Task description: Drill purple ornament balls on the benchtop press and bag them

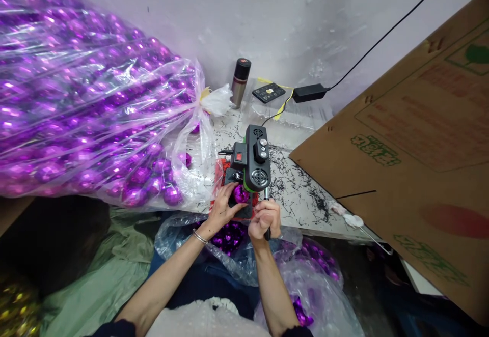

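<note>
A small bench drill press (257, 159), black with a red switch, stands on the table. My left hand (222, 208) grips a shiny purple ball (241, 193) between thumb and fingers, under the machine's head. Wrapped round the machine's lever handle (267, 232) is my right hand (265, 218). The lever points down toward me. The drill's tip is hidden by the head, so I cannot tell whether it touches the ball. Red material (223, 166) lies beneath the machine's base.
A big clear bag of purple balls (95, 118) fills the left. Behind the machine are a bottle (241, 83), a phone-like black object (269, 92) and a power adapter (310, 93). A large cardboard box (412, 159) leans at right. Black shavings (298, 194) litter the table. Another bag (305, 281) lies in my lap.
</note>
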A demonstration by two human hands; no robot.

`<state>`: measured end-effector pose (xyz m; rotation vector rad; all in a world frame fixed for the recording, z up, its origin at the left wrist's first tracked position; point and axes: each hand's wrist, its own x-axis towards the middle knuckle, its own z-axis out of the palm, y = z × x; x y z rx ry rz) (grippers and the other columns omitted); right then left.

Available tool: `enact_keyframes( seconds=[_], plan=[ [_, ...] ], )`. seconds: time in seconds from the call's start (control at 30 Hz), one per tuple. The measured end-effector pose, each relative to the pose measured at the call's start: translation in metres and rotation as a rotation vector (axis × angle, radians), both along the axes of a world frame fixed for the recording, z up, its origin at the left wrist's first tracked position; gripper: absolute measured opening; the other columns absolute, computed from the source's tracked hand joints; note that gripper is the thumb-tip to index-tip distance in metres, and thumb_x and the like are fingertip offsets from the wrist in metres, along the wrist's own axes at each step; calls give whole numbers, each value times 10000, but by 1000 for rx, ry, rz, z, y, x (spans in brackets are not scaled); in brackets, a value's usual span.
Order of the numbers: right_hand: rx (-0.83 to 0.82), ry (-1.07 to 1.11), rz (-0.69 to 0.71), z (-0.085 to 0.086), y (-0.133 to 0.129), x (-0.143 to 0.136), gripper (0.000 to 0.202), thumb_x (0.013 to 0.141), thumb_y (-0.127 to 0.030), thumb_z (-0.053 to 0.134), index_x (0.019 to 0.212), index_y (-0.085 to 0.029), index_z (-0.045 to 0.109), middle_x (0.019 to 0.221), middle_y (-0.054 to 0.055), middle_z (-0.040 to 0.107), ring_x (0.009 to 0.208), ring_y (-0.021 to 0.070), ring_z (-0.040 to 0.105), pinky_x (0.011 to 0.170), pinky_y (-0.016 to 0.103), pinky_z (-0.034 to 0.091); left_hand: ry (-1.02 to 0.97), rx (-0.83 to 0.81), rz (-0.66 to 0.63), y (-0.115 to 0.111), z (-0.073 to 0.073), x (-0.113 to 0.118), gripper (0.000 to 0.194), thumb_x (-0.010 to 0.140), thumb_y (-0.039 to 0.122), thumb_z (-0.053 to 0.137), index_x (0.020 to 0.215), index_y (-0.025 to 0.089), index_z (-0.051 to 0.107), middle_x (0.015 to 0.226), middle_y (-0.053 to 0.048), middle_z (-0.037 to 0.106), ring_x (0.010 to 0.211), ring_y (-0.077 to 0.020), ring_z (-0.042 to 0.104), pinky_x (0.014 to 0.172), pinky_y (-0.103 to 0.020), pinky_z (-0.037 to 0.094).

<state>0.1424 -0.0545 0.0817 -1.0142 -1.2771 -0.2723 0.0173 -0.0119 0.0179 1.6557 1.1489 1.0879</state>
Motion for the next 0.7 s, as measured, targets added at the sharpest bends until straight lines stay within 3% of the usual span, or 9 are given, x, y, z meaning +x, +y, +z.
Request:
enact_keyframes(
  seconds=[0.23,0.33,0.7],
  plan=[
    [-122,186,54,31,-10,-7,363,1125,-216,432,775,-258,519,738,-23,576,644,146,592,603,315,468,156,194,13,2,-14,-1,634,951,459,890,1495,241,648,1417,-148,750,1344,-355,729,1152,-537,598],
    [-161,150,41,37,-12,-7,361,1124,-214,443,775,-255,529,743,-16,583,667,151,602,626,322,464,170,221,12,2,-16,-1,643,952,441,894,1505,236,637,1425,-154,749,1348,-355,733,1147,-535,604],
    [20,25,-4,6,2,-6,429,1160,-246,372,751,-253,499,717,-40,575,607,133,558,696,340,502,178,221,20,0,-16,-2,652,954,433,891,1520,245,626,1431,-150,748,1348,-357,731,1147,-545,601]
  ],
)
